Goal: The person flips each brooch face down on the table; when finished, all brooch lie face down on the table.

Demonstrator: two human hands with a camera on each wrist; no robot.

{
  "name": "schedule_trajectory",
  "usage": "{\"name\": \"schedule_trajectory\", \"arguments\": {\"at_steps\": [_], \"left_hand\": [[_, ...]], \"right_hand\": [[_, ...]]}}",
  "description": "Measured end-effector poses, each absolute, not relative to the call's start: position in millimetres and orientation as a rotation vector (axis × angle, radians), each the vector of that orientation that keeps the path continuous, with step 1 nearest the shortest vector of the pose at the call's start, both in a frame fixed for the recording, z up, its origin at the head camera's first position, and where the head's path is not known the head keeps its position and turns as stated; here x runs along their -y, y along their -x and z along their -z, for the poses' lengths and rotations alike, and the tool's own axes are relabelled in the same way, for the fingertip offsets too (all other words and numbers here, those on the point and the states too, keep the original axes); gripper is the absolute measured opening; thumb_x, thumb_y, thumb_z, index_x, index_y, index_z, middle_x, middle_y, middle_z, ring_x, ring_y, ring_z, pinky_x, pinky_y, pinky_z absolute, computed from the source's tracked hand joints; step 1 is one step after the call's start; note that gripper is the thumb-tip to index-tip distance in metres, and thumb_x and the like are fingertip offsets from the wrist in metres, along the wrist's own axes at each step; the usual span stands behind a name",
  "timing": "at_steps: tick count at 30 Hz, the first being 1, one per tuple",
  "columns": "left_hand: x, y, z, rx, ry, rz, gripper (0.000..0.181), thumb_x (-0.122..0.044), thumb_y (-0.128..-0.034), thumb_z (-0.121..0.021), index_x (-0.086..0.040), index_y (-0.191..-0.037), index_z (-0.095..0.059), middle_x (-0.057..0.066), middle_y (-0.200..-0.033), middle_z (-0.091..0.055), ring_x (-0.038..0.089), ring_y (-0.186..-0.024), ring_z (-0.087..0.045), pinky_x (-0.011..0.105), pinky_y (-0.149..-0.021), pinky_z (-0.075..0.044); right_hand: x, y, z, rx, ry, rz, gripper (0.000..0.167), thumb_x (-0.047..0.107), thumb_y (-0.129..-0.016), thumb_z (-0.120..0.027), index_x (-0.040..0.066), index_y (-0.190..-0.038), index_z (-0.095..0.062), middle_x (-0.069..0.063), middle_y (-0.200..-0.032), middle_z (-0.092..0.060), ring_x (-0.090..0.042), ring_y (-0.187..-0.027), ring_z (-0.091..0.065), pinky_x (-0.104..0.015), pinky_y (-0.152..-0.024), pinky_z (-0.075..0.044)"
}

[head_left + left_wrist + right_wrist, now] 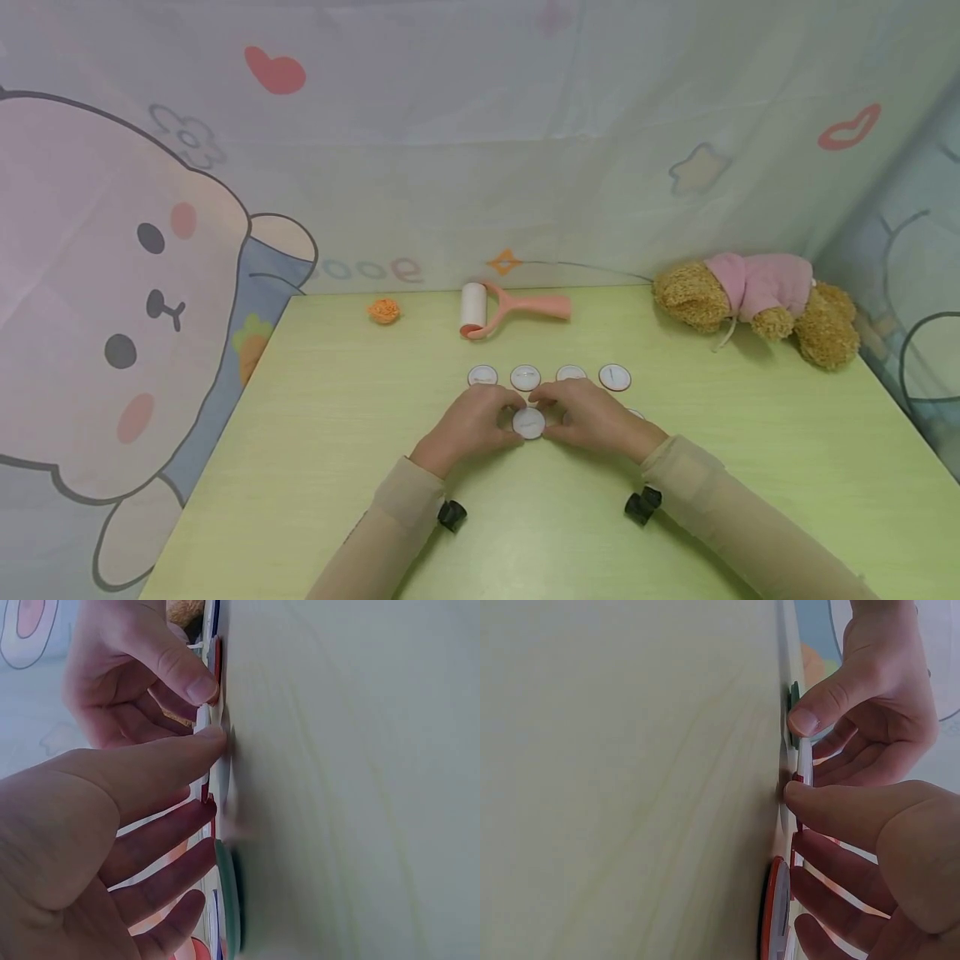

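Note:
Between both hands is a round white badge [529,423] with a thin pin-like line on its back. My left hand [478,419] pinches its left edge with thumb and index finger. From the other side, my right hand [596,417] holds the right edge the same way. The badge is at or just above the tabletop; the wrist views do not settle which. Just beyond the hands lie several similar badges in a row, among them one at the right end [615,377]. Another badge [636,413] is mostly hidden by the right hand. A green-edged badge [228,900] appears below the left fingers.
Farther back on the yellow-green table [337,467] lies a lint roller [473,308] with a pink handle. An orange flower-like ball [385,311] is left of it. A teddy bear [765,296] in pink lies at the back right, before a printed cloth [450,167].

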State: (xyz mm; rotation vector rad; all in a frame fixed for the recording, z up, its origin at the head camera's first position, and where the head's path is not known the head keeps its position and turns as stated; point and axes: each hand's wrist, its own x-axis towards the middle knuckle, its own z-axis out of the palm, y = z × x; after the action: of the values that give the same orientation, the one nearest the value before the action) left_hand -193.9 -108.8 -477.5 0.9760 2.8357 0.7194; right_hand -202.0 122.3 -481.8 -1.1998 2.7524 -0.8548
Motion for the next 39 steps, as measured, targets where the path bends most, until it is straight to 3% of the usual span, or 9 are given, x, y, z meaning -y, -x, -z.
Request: {"name": "schedule_trajectory", "arguments": {"at_steps": [18,33,39], "left_hand": [[106.4,195.6,480.1,-2.834,-0.970,-0.749,0.029,-0.016,-0.0800,-0.093,-0.009,-0.105,-0.078,-0.001,-0.102,-0.077,0.015,-0.095,-0.069,0.034,-0.090,-0.056],[104.2,195.1,477.3,-2.856,-0.942,-0.668,0.037,-0.019,-0.0789,-0.094,-0.007,-0.111,-0.078,0.002,-0.107,-0.078,0.016,-0.099,-0.069,0.034,-0.092,-0.056],[103.4,194.2,474.6,-2.858,-0.932,-0.662,0.037,-0.020,-0.0788,-0.094,-0.008,-0.110,-0.078,0.002,-0.106,-0.077,0.015,-0.096,-0.068,0.034,-0.089,-0.056]], "right_hand": [[-120.7,203.8,483.9,-2.759,1.207,0.834,0.030,0.012,-0.085,-0.087,0.010,-0.112,-0.075,0.001,-0.103,-0.077,-0.015,-0.089,-0.064,-0.033,-0.080,-0.055],[-126.9,204.0,482.5,-2.768,1.157,0.799,0.042,0.009,-0.080,-0.088,0.004,-0.120,-0.074,-0.003,-0.113,-0.075,-0.015,-0.094,-0.064,-0.035,-0.086,-0.056],[-133.5,202.0,480.8,-2.769,1.158,0.810,0.045,0.011,-0.081,-0.087,0.003,-0.123,-0.073,-0.006,-0.118,-0.074,-0.021,-0.107,-0.068,-0.042,-0.093,-0.057]]}}
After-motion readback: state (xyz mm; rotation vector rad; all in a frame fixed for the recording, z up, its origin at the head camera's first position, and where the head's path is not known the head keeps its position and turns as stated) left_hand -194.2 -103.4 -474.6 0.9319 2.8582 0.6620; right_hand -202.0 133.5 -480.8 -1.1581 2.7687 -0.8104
